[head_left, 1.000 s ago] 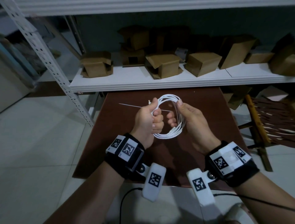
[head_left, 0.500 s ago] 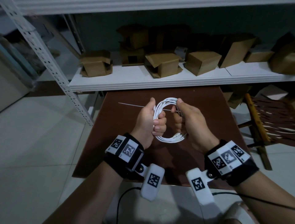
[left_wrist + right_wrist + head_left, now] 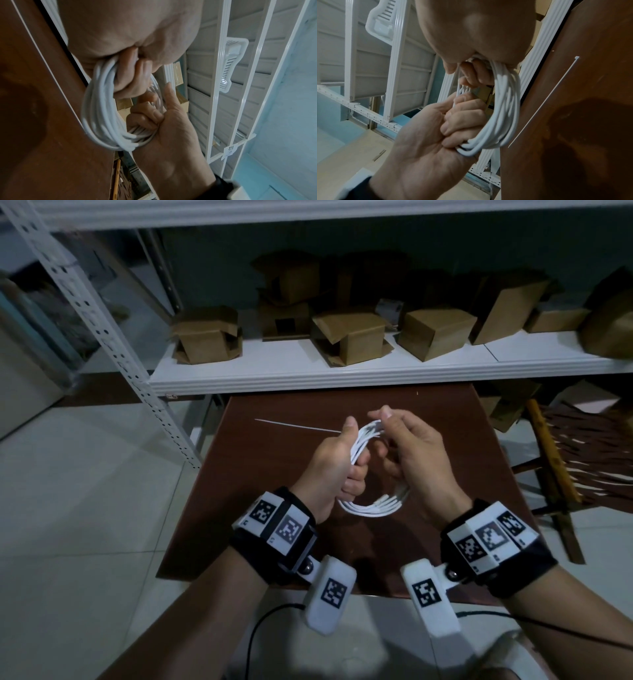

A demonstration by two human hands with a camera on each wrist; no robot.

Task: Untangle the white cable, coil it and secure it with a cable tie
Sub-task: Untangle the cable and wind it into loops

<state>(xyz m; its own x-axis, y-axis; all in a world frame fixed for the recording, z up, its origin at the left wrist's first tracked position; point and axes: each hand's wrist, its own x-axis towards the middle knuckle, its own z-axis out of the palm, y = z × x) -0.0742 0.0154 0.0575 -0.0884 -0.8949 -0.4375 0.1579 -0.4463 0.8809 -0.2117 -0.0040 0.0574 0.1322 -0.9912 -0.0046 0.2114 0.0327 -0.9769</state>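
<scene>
The white cable [image 3: 371, 507] is wound into a coil of several loops, held between both hands above the brown table [image 3: 455, 419]. My left hand [image 3: 354, 462] grips the coil's left side, fingers curled round the strands and thumb up. My right hand [image 3: 385, 436] pinches the coil's top with thumb and forefinger, its lower fingers curled round the strands. The left wrist view shows the coil [image 3: 102, 115] running from one fist to the other. A thin white cable tie [image 3: 291, 424] lies loose on the table behind my left hand; it also shows as the cable tie [image 3: 547, 97] in the right wrist view.
A white shelf [image 3: 342, 374] with several cardboard boxes [image 3: 352, 337] runs along the table's far edge. A perforated metal upright [image 3: 113, 337] stands at the left. A wooden chair [image 3: 565, 460] sits to the right of the table, on a tiled floor.
The coil has tipped from an upright ring to nearly edge-on, its lower loops now hanging towards me. My right thumb and forefinger have moved up over the coil's top.
</scene>
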